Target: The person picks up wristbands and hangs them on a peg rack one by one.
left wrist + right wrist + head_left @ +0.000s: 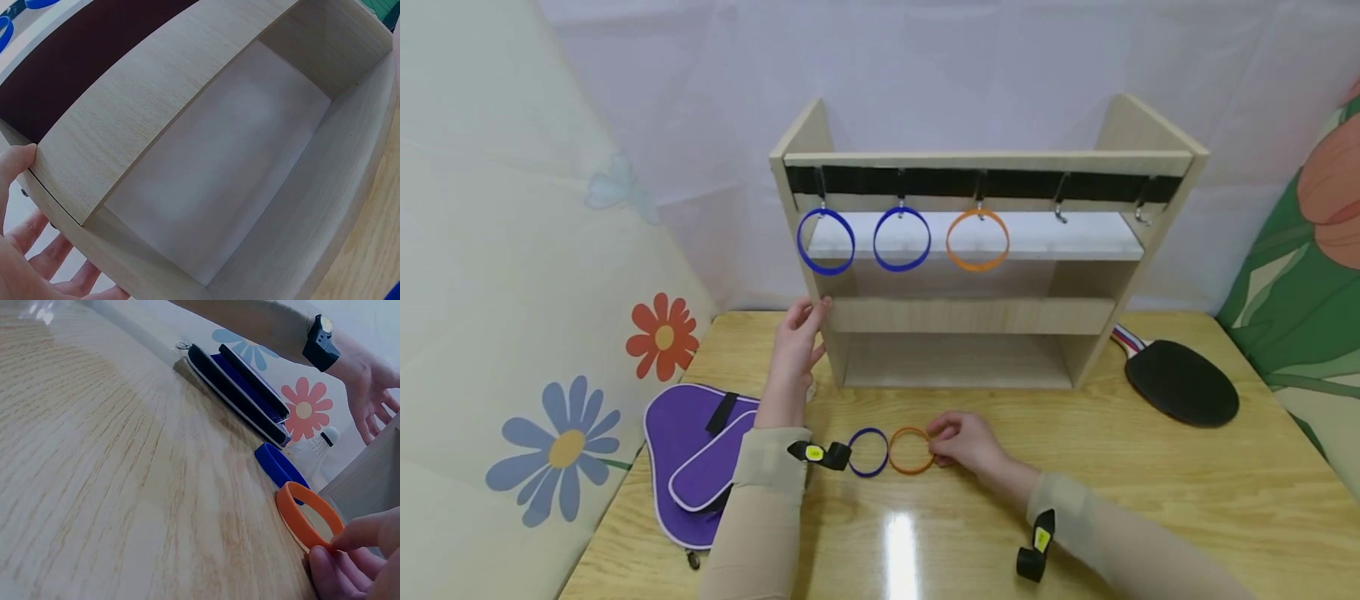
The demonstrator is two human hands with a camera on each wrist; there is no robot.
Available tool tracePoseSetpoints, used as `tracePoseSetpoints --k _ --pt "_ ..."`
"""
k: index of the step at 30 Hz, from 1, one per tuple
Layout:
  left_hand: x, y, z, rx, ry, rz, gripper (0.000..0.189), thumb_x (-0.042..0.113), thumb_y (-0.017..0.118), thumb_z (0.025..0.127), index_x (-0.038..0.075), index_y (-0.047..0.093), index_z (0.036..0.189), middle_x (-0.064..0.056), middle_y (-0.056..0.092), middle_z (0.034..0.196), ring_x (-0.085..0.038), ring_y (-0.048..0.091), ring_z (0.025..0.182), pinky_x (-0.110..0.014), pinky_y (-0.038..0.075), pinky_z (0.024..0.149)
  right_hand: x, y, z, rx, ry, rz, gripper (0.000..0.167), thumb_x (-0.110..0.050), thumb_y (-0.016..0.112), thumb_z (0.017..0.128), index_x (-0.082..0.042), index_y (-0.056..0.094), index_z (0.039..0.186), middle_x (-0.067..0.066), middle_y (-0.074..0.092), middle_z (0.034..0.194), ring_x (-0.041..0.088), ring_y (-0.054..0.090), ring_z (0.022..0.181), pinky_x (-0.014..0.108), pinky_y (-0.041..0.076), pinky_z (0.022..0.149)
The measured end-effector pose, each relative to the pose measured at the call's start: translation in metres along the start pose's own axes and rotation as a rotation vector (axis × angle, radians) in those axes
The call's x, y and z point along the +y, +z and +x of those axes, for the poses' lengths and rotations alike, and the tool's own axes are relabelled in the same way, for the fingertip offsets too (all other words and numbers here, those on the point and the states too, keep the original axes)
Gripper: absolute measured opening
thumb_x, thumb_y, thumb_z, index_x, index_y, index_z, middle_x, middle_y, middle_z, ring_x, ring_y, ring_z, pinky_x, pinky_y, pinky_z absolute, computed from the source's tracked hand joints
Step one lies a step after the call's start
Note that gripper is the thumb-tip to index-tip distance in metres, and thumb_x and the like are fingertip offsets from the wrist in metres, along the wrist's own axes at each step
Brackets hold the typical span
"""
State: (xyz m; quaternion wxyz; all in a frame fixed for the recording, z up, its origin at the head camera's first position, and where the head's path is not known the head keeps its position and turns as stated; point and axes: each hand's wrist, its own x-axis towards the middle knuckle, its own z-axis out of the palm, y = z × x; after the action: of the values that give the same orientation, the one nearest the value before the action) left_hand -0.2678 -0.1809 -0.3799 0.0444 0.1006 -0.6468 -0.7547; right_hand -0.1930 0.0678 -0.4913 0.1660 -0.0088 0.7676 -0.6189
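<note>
My right hand (967, 443) pinches the right edge of an orange silicone wristband (892, 451) between thumb and fingers; in the right wrist view the orange band (306, 519) touches the tabletop. Just left of it lies a blue wristband (868, 476). My left hand (795, 337) holds the left side of a small wooden shelf (970, 317), thumb on the front edge and fingers along the outer side, as the left wrist view shows. From hooks on the shelf's black strip (1022, 183) hang two blue wristbands (827, 271) and one orange wristband (977, 267).
Two bare hooks (1061, 215) are at the strip's right end. A purple paddle case (658, 467) lies left, partly under my left forearm. A black table tennis paddle (1183, 383) lies right of the shelf. A shuttlecock (320, 447) stands beyond the bands in the right wrist view.
</note>
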Motion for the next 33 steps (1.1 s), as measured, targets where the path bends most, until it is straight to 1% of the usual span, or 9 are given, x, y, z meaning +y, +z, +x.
tracePoseSetpoints --k 4,8,13,17,20,26,29,33 --pt "0.000 0.000 0.000 -0.003 -0.001 -0.009 0.038 0.035 0.064 0.096 0.019 0.056 0.130 -0.005 0.049 0.142 -0.023 0.048 0.129 -0.053 0.038 0.113 -0.003 -0.004 0.000 -0.008 0.048 0.070 0.028 0.014 0.065 0.079 0.011 0.064 0.107 0.015 0.066 0.078 0.012 0.063 0.057 0.028 0.058 0.057" --pt "0.000 -0.001 0.001 -0.009 -0.010 -0.012 0.036 0.035 0.063 0.097 0.019 0.056 0.129 -0.006 0.048 0.145 -0.023 0.047 0.132 -0.053 0.037 0.113 -0.007 -0.009 -0.001 -0.015 0.081 0.093 0.028 0.014 0.062 0.083 0.010 0.063 0.110 0.010 0.063 0.076 0.013 0.063 0.057 0.029 0.058 0.055" --pt "0.000 -0.002 0.000 -0.006 -0.010 -0.012 0.024 0.034 0.063 0.097 0.026 0.059 0.119 -0.006 0.048 0.144 -0.023 0.047 0.132 -0.051 0.039 0.113 -0.008 -0.016 -0.003 -0.017 0.081 0.110 0.028 0.012 0.062 0.084 0.010 0.062 0.112 0.005 0.062 0.074 0.011 0.062 0.056 0.027 0.057 0.053" --pt "0.000 0.001 0.000 -0.008 -0.006 -0.021 0.016 0.033 0.063 0.097 0.028 0.060 0.112 -0.004 0.050 0.142 -0.021 0.048 0.128 -0.049 0.040 0.111 -0.011 -0.025 -0.005 0.010 0.085 0.111 0.029 0.010 0.064 0.084 0.009 0.062 0.113 0.004 0.063 0.075 0.010 0.063 0.056 0.027 0.057 0.054" --pt "0.000 0.004 0.001 -0.010 -0.008 -0.028 0.013 0.033 0.063 0.097 0.029 0.060 0.108 -0.004 0.051 0.141 -0.020 0.049 0.127 -0.048 0.041 0.111 -0.017 -0.035 -0.008 0.019 0.077 0.118 0.032 0.009 0.064 0.085 0.011 0.061 0.117 0.003 0.062 0.076 0.009 0.063 0.058 0.028 0.058 0.056" --pt "0.000 0.004 -0.001 -0.003 -0.015 -0.021 0.018 0.034 0.064 0.096 0.027 0.060 0.112 -0.004 0.051 0.141 -0.021 0.048 0.130 -0.048 0.040 0.111 -0.030 -0.051 -0.011 0.016 0.043 0.167 0.037 0.009 0.061 0.088 0.014 0.056 0.124 0.001 0.060 0.077 0.009 0.064 0.062 0.027 0.059 0.062" --pt "0.000 0.002 0.000 -0.003 -0.011 -0.025 0.017 0.034 0.064 0.096 0.028 0.060 0.111 -0.002 0.051 0.137 -0.021 0.048 0.129 -0.049 0.039 0.112 -0.037 -0.059 -0.014 0.027 0.028 0.190 0.039 0.009 0.059 0.088 0.016 0.054 0.126 -0.001 0.056 0.076 0.008 0.065 0.063 0.027 0.059 0.062" --pt "-0.001 0.001 0.002 -0.009 -0.005 -0.034 0.010 0.032 0.063 0.096 0.029 0.060 0.105 0.001 0.053 0.130 -0.019 0.049 0.125 -0.049 0.039 0.112 -0.044 -0.069 -0.018 0.044 0.001 0.212 0.040 0.009 0.059 0.089 0.017 0.053 0.127 -0.002 0.054 0.078 0.007 0.065 0.064 0.026 0.059 0.063"
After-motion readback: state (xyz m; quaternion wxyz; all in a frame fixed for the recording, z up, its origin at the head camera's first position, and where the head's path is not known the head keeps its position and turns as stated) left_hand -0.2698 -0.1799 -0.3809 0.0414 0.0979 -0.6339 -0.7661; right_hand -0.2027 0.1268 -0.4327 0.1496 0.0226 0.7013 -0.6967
